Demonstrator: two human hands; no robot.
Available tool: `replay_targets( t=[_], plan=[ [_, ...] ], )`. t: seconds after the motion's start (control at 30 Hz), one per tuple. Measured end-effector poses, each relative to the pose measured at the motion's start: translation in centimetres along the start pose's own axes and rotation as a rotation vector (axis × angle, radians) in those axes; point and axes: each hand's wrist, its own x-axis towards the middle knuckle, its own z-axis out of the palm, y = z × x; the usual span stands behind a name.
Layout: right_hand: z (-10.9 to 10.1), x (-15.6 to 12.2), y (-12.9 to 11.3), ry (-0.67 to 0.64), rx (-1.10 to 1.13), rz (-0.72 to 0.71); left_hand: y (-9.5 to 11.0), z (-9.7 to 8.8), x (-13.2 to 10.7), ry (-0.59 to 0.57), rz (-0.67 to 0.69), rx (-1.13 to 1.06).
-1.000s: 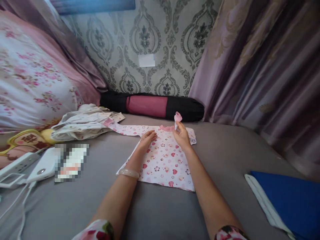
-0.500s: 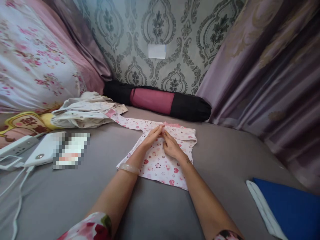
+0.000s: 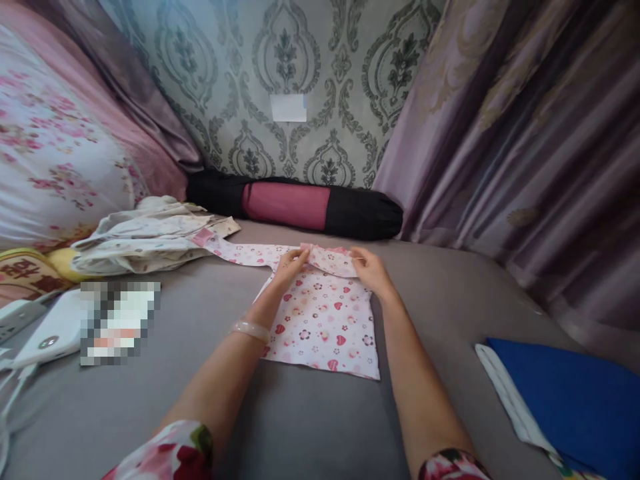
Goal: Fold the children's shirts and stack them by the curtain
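A small white long-sleeved shirt [image 3: 325,327] with red hearts and flowers lies flat in front of me. Its left sleeve stretches out to the side and ends in a pink cuff, while the other sleeve is folded across the chest. My left hand [image 3: 291,265], below a pale bangle [image 3: 253,329] on the wrist, pinches the folded sleeve's end near the collar. At the right shoulder fold, my right hand [image 3: 371,270] grips the fabric between thumb and fingers. Part of the pink neckline shows between both hands.
A black and pink rolled bag [image 3: 287,205] lies along the wall. To the left are crumpled pale clothes [image 3: 145,233], a white power bank [image 3: 55,333] with cables and a power strip [image 3: 17,319]. A folded blue cloth [image 3: 565,393] rests on the grey sheet [image 3: 310,427] at right.
My hands have moved apart from the middle of the collar. The right one has gone outward to the shoulder fold, and the left stays by the sleeve end. The view has shifted right.
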Motion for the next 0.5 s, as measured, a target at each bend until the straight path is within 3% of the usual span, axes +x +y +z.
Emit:
replay_targets(
  t=[0.1, 0.17, 0.27, 0.37, 0.5],
  plan=[
    [-2.0, 0.5, 2.8, 0.283, 0.022, 0.219, 0.8, -0.2, 1.1, 0.101, 0.043, -0.023],
    [-2.4, 0.5, 4.2, 0.324, -0.011, 0.300, 0.7, -0.5, 1.5, 0.150, 0.053, -0.028],
    [-1.9, 0.2, 5.2, 0.163, -0.097, 0.334, -0.4, -0.9, 1.6, 0.172, 0.024, -0.003],
    [-0.9, -0.2, 5.1, -0.005, -0.217, 0.254, -2.1, -1.1, 1.6, 0.186, -0.023, 0.102],
    [-0.5, -0.8, 4.4, -0.117, -0.397, 0.240, -3.9, -1.4, 1.8, 0.198, 0.044, 0.206]
  ],
)
